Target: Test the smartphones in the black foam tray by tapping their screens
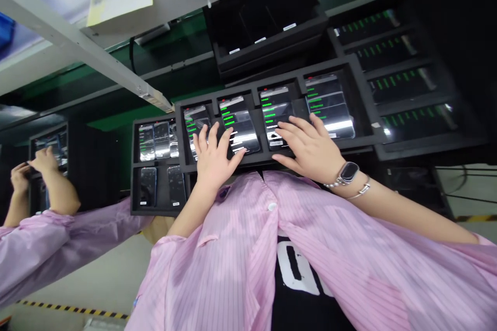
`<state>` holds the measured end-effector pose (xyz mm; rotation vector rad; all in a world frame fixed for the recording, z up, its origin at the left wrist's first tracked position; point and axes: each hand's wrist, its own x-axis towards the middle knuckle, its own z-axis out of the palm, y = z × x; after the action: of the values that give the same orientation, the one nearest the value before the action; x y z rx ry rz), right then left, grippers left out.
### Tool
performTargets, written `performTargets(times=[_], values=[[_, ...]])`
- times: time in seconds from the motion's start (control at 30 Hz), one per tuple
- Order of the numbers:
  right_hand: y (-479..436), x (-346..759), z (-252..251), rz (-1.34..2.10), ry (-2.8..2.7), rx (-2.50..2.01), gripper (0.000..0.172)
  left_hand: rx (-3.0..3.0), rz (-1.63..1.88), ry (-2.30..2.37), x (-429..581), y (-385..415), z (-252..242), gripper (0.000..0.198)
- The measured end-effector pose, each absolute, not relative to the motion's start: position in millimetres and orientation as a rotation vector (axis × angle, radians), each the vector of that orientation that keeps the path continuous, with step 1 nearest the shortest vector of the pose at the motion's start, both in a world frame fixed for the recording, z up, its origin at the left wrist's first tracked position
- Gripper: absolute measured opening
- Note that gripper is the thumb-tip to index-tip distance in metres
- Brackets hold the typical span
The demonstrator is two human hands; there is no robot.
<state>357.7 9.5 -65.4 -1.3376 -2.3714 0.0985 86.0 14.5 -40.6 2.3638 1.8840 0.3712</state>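
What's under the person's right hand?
The right hand lies across the front rim of a black tray, its fingers on a phone showing green text. The phone's lower corner and the tray beneath the palm are covered, so they cannot be seen.

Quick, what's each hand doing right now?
Left hand: open, fingers spread on a phone in the black tray, not gripping.
Right hand: open, fingers spread on another phone, not gripping.

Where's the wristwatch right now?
In the head view, the wristwatch sits just behind the right hand, next to a thin bracelet; that hand rests on a phone in the black tray.
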Motion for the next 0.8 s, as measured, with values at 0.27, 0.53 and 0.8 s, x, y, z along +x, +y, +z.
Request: performTargets(times=[0.27,0.53,0.8], values=[[9.3,387.1,-48.2,0.206,-2.286,-1.386,0.059,2.294,0.564,1.929,56.0,9.9,-30.5,0.069],[13.9,450.3,-82.3,-0.044,-2.006,-1.635,0.084,2.098,0.441,2.123,6.1,-6.8,-35.0,0.064],[19.8,446.0,-91.7,-0.115,-1.932,-1.489,0.081,2.086,0.364,2.138,9.2,-6.8,-37.8,0.065]])
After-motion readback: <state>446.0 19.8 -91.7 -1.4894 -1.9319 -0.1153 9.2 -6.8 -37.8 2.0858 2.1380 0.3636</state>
